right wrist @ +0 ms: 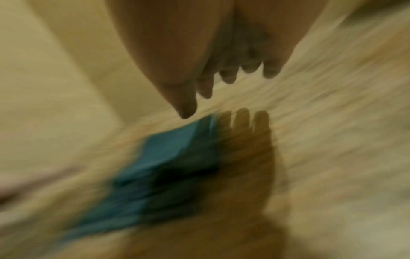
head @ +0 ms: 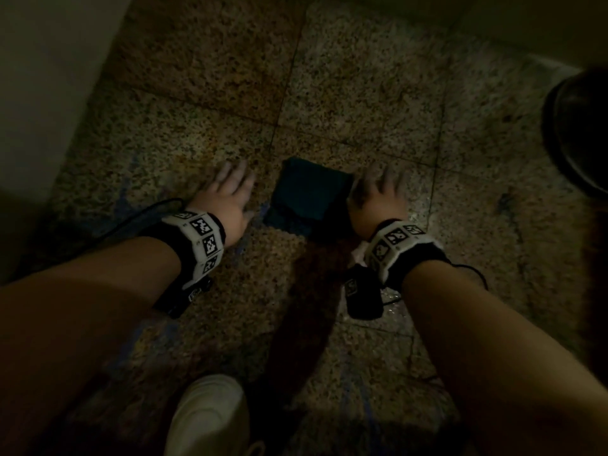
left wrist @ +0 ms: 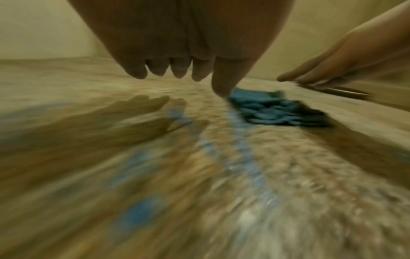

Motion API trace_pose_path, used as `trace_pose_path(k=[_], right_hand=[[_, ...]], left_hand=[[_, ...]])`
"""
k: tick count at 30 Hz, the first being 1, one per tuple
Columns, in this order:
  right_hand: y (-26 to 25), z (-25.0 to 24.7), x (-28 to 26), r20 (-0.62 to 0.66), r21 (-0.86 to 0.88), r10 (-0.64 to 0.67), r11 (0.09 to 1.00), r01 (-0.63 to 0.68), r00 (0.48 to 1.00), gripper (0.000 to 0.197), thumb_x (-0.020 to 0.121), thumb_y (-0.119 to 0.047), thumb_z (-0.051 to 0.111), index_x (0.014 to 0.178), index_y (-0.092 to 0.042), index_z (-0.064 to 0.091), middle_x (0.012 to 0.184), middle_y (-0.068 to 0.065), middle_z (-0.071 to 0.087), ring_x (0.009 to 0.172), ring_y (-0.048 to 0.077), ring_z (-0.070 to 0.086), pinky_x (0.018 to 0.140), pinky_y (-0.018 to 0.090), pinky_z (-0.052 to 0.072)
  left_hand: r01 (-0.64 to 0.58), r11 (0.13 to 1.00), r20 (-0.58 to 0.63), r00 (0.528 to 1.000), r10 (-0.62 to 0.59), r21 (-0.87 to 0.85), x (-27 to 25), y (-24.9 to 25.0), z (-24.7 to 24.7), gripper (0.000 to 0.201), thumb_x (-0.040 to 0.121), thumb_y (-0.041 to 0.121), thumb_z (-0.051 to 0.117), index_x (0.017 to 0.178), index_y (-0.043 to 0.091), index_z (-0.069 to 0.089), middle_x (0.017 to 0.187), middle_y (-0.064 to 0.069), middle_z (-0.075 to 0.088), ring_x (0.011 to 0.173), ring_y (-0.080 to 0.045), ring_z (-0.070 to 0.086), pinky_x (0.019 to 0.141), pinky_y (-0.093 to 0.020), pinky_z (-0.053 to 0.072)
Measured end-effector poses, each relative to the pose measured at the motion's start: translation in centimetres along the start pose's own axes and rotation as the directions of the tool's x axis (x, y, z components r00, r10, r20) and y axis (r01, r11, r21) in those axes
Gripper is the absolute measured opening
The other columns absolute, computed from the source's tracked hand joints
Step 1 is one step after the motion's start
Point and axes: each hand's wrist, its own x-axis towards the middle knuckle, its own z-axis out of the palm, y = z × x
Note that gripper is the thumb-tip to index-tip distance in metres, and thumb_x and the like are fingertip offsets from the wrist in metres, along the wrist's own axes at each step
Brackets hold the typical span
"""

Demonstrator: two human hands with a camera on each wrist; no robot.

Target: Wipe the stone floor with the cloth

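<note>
A folded dark teal cloth [head: 307,195] [left wrist: 275,109] [right wrist: 168,164] lies flat on the speckled stone floor [head: 362,103], between my two hands. My left hand [head: 227,195] [left wrist: 177,70] hovers just left of the cloth with straight, spread fingers and holds nothing. My right hand [head: 378,195] [right wrist: 221,84] hovers at the cloth's right edge, fingers also spread and empty; its shadow falls on the floor beside the cloth. Both wrist views are blurred by motion. Whether either hand touches the cloth I cannot tell.
Faint blue smears [left wrist: 137,212] mark the floor to the left and front of the cloth. A pale wall [head: 49,77] rises at the left. A dark round container [head: 579,133] stands at the right edge. A white shoe [head: 207,416] is at the bottom.
</note>
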Motion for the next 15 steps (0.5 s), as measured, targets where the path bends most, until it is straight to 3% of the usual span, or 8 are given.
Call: trace_pose_path(k=[2, 6, 11, 15], right_hand=[[2.6, 0.4, 0.2, 0.074, -0.022, 0.083, 0.996, -0.082, 0.994, 0.067, 0.1, -0.045, 0.035, 0.152, -0.028, -0.002, 0.158, 0.007, -0.018, 0.144, 0.035, -0.017, 0.118, 0.048, -0.001], [4.5, 2.4, -0.5, 0.143, -0.054, 0.05, 0.998, -0.043, 0.988, 0.066, 0.101, -0.046, 0.028, 0.151, -0.031, -0.012, 0.156, 0.004, -0.027, 0.143, 0.032, -0.023, 0.117, 0.046, -0.003], [4.0, 2.3, -0.6, 0.184, -0.016, 0.059, 0.998, -0.057, 0.981, 0.064, 0.102, -0.043, 0.025, 0.151, -0.028, -0.014, 0.154, 0.005, -0.03, 0.141, 0.033, -0.026, 0.117, 0.045, -0.006], [4.2, 2.5, -0.7, 0.167, -0.004, 0.043, 0.999, -0.043, 0.985, 0.064, 0.102, -0.043, 0.026, 0.151, -0.028, -0.014, 0.154, 0.006, -0.03, 0.142, 0.033, -0.025, 0.117, 0.044, -0.006]], left_hand=[[-0.09, 0.994, -0.021, 0.996, 0.091, 0.06, 0.5, 2.2, -0.1, 0.067, 0.101, 0.041, 0.029, 0.151, 0.019, -0.01, 0.157, 0.0, -0.021, 0.145, -0.021, -0.017, 0.117, -0.036, 0.003], [-0.242, 0.949, 0.014, 0.97, 0.244, 0.204, 1.8, 6.3, -0.1, 0.076, 0.097, 0.054, 0.029, 0.151, 0.019, -0.013, 0.157, -0.003, -0.021, 0.145, -0.023, -0.014, 0.117, -0.036, -0.001], [-0.241, 0.926, 0.05, 0.97, 0.237, 0.292, 3.5, 8.4, 0.3, 0.083, 0.094, 0.06, 0.031, 0.15, 0.02, -0.016, 0.156, -0.004, -0.022, 0.145, -0.025, -0.014, 0.117, -0.037, -0.003], [-0.203, 0.917, 0.026, 0.978, 0.206, 0.343, 3.9, 8.5, 1.1, 0.076, 0.097, 0.056, 0.026, 0.149, 0.022, -0.018, 0.155, -0.005, -0.028, 0.144, -0.027, -0.018, 0.117, -0.037, -0.006]])
